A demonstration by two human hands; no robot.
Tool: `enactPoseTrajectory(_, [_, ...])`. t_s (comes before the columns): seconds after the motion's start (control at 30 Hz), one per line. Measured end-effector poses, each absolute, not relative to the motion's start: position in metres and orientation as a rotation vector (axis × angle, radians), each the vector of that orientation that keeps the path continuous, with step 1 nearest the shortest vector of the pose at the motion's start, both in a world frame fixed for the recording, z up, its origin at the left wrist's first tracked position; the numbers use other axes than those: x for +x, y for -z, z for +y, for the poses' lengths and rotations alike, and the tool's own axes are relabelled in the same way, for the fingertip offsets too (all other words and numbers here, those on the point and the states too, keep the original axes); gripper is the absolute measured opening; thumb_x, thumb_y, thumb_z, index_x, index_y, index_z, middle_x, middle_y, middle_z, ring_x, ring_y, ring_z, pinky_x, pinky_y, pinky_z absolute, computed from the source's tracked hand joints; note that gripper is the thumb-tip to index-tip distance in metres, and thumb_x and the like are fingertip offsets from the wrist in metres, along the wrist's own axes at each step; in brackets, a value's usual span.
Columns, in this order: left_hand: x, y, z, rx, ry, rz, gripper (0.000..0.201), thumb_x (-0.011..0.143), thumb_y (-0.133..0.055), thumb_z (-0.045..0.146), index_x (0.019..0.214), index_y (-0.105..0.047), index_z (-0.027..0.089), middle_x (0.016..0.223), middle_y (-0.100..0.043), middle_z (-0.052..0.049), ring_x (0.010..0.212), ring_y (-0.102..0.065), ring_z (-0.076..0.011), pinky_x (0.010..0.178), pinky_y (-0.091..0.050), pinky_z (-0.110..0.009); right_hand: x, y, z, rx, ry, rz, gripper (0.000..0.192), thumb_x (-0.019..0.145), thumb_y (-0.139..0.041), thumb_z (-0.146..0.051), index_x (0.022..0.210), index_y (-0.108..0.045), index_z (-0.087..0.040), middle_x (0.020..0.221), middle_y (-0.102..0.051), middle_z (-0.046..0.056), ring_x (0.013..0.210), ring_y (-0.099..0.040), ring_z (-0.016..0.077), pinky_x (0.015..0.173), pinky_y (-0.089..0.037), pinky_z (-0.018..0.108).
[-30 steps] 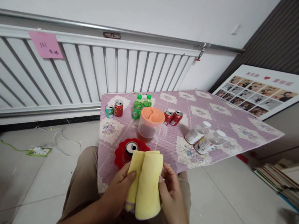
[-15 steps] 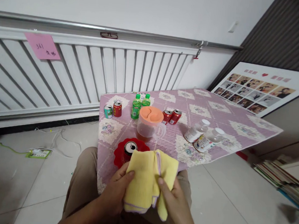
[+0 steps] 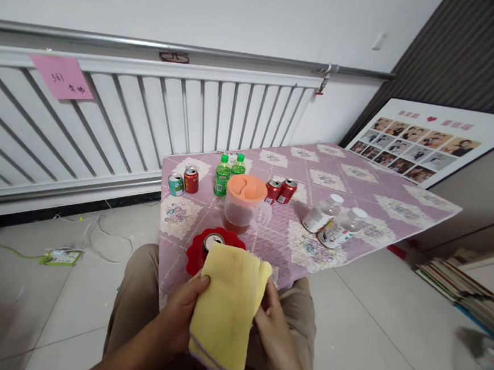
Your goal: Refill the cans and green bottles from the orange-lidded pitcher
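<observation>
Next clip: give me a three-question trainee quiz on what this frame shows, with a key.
1. True or false: both hands grip the yellow cloth.
2. What does the can nearest the cloth stand on? A) a red dish B) the floor C) the jug lid
3. Fill in: the two green bottles stand just behind the jug with the ______ lid.

Key:
1. True: the left hand holds its left edge, and the right hand its right edge.
2. A: the red dish on the table.
3. Orange.
</observation>
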State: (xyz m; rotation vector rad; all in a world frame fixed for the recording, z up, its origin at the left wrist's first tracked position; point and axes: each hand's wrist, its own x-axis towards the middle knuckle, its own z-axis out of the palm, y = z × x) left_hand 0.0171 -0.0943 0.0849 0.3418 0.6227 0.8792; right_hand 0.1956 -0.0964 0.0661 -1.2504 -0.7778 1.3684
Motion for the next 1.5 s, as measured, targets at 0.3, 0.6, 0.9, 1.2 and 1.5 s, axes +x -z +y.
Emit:
enactPoseTrajectory(0.3, [0.022, -0.1, -0.098, 0.369, -0.886, 0.616, 0.069, 0.071, -0.08, 0.051, 0.129, -0.062, 0.017, 0.093, -0.078, -0.011, 0.084, -0.074, -0.0293, 0.08, -0.056, -0.04, 0.242, -0.058, -0.102, -1.468, -0.856, -0.825, 0.037, 0.079, -0.075, -0.048, 0.108, -0.072, -0.025, 0.106, -0.075, 0.006, 0.095, -0.067, 0.0244, 0.084, -0.055, 0.035])
enactPoseTrajectory(0.6, [0.033, -0.106, -0.096, 0.72, -0.588, 0.676, 0.046, 0.072, -0.079, 0.043, 0.111, -0.076, 0.02, 0.088, -0.074, -0.005, 0.068, -0.061, -0.0144, 0.065, -0.043, -0.023, 0.256, -0.1, -0.121, -1.233, -1.111, -1.141, 0.064, 0.076, -0.079, -0.051, 0.136, -0.063, -0.035, 0.137, -0.067, 0.01, 0.126, -0.059, 0.0302, 0.103, -0.048, 0.043])
enactPoseTrajectory(0.9, [0.03, -0.106, -0.089, 0.884, -0.489, 0.577, 0.051, 0.078, -0.078, 0.049, 0.122, -0.072, 0.023, 0.101, -0.073, -0.004, 0.079, -0.063, -0.0153, 0.07, -0.041, -0.022, 0.259, -0.114, -0.12, -1.247, -1.399, -1.292, 0.038, 0.073, -0.078, -0.058, 0.075, -0.071, -0.021, 0.069, -0.063, 0.0, 0.063, -0.054, 0.0151, 0.058, -0.044, 0.025])
enactPoseTrajectory(1.2, [0.047, -0.072, -0.102, 0.593, -0.808, 0.535, 0.076, 0.067, -0.09, 0.035, 0.136, -0.06, 0.029, 0.139, -0.063, -0.01, 0.125, -0.061, -0.0321, 0.108, -0.044, -0.045, 0.261, -0.106, -0.121, -1.208, -1.309, -0.841, 0.04, 0.074, -0.077, -0.061, 0.084, -0.068, -0.024, 0.071, -0.067, 0.001, 0.061, -0.059, 0.0164, 0.057, -0.049, 0.026])
enactPoseTrajectory(1.5, [0.04, -0.069, -0.104, 0.726, -0.941, 0.691, 0.107, 0.078, -0.083, 0.039, 0.16, -0.016, 0.031, 0.148, -0.056, -0.015, 0.127, -0.06, -0.0322, 0.104, -0.048, -0.044, 0.259, -0.104, -0.114, -1.601, -0.957, -1.114, 0.044, 0.082, -0.068, -0.059, 0.108, -0.068, -0.024, 0.097, -0.075, 0.006, 0.086, -0.067, 0.0251, 0.073, -0.053, 0.033])
